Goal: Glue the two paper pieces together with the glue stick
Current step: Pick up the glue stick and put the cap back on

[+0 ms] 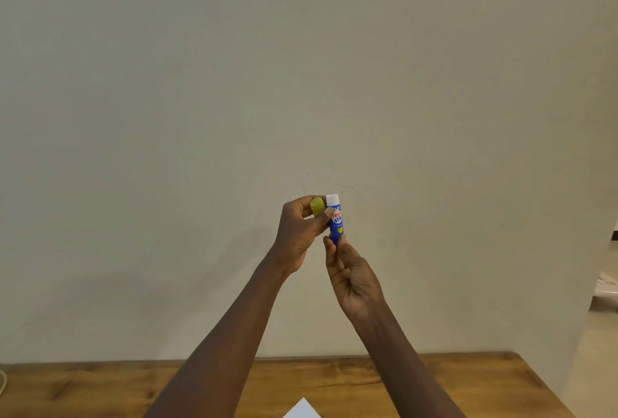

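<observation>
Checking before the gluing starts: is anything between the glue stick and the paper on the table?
Nothing visible. The uncapped glue stick is held up by both hands, and only a corner of white paper shows on the table below.

Blue glue stick [336,221] upright, uncapped, yellow cap [317,206] beside, white paper [302,410] corner

A bare wall [200,100] fills the upper and middle frame, with open air before it on every side of the raised hands at centre. Along the bottom edge, the wooden surface [418,384] lies open at left and right; only a white paper corner [302,409] sits at bottom centre, between the two forearms crossing above it.
</observation>
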The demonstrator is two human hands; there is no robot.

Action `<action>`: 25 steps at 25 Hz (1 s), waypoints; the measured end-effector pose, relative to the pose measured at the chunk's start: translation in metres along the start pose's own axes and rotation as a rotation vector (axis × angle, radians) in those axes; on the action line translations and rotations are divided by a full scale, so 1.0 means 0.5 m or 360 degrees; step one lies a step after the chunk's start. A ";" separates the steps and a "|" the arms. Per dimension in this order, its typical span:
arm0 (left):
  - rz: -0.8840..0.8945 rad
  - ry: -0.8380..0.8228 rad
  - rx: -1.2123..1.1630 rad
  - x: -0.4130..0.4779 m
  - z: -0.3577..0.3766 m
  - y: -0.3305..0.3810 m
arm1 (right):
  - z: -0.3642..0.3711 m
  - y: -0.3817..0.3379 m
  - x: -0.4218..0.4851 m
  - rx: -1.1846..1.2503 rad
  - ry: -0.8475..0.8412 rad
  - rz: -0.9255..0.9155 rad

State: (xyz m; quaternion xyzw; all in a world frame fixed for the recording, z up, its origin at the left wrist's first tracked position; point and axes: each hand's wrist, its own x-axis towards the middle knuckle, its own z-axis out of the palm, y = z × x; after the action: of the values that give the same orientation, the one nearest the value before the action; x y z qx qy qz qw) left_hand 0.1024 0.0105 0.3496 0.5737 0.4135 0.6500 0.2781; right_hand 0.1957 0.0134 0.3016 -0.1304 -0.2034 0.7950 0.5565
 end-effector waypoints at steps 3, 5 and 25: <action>-0.0019 0.0043 0.0008 0.005 -0.005 -0.002 | 0.003 -0.004 0.001 -0.0108 0.0022 -0.0022; -0.0021 0.0039 0.0011 0.008 -0.007 -0.001 | 0.005 -0.008 0.001 -0.0167 0.0036 -0.0024; 0.0041 0.0005 0.0043 0.007 -0.008 -0.001 | 0.010 0.003 0.019 0.0024 -0.0143 0.0178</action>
State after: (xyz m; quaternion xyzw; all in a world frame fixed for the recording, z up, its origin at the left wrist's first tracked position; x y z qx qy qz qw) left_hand 0.0978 0.0129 0.3510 0.5817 0.4153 0.6487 0.2613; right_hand 0.1890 0.0207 0.3054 -0.1014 -0.2145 0.8314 0.5025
